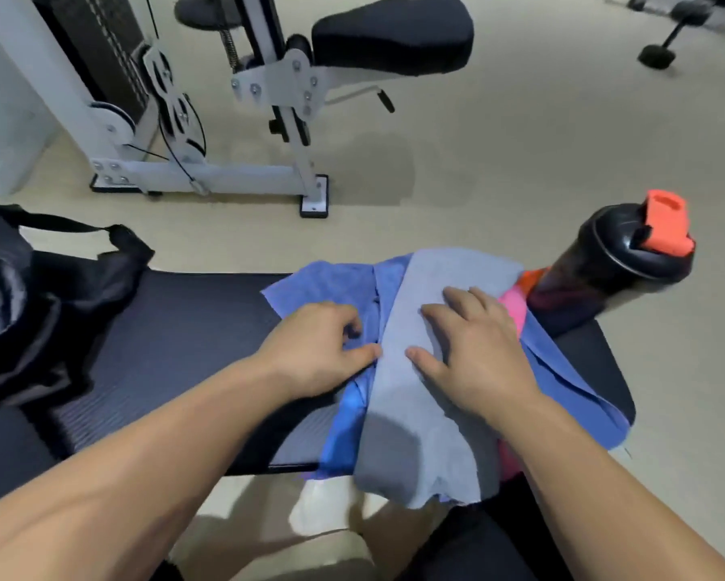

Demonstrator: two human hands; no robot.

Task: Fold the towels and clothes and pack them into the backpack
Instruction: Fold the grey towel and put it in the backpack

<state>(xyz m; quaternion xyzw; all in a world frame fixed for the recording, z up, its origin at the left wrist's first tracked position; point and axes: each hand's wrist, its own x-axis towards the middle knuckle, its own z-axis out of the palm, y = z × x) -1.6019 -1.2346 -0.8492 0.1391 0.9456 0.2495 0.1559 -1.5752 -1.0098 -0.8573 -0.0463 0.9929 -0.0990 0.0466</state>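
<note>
R hand (474, 350) flat atop grey towel (419, 413), L hand (318, 350) curled just beside — pinching blue cloth (323, 283).

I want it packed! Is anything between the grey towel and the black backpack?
Nothing visible blocks it. Between the grey cloth towel and the black fabric backpack lie only the edge of the blue cloth and bare black padded bench.
</note>
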